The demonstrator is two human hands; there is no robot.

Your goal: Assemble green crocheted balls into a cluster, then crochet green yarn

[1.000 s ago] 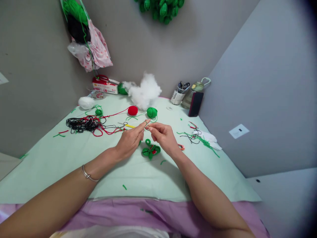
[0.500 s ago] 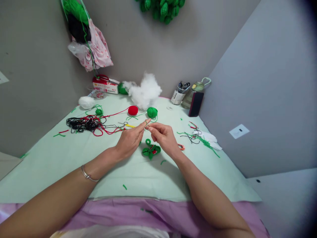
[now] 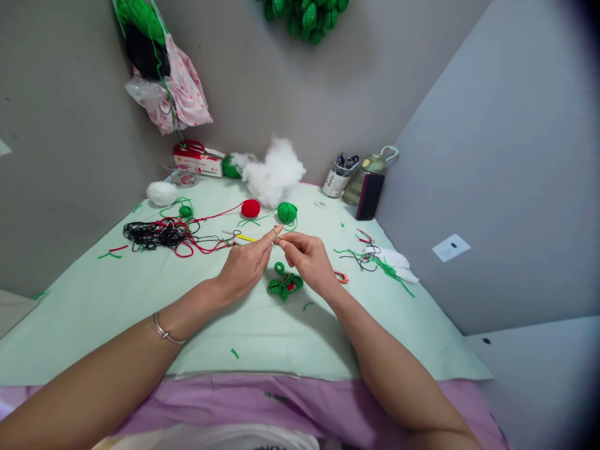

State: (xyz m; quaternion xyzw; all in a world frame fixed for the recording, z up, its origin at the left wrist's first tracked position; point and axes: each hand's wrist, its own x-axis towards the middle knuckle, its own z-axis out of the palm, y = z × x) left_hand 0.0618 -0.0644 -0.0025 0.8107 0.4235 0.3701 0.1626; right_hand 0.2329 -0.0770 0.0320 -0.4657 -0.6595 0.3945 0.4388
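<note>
A strand of green yarn [image 3: 274, 232] crosses the index finger of my left hand [image 3: 244, 267], whose fingers point forward and close together on it. My right hand [image 3: 307, 257] meets its fingertips, thumb and index finger pinched on the yarn; any small tool there is too small to make out. Behind the fingertips sits a green yarn ball [image 3: 287, 213] with loose strand beside it. Just below my hands, a green crocheted piece [image 3: 284, 286] with a ring and red bits lies on the table.
Tangled black yarn [image 3: 157, 234], a red yarn ball [image 3: 250, 208] and a white yarn ball [image 3: 162, 194] lie left. White stuffing [image 3: 276, 175] is at the back. A phone [image 3: 370, 197], bottle [image 3: 374, 164], pen cup [image 3: 334, 182] and yarn scraps [image 3: 385, 269] are right.
My fingertips have shifted very slightly at the yarn, and the whole view has moved a little. The things on the table stay where they were.
</note>
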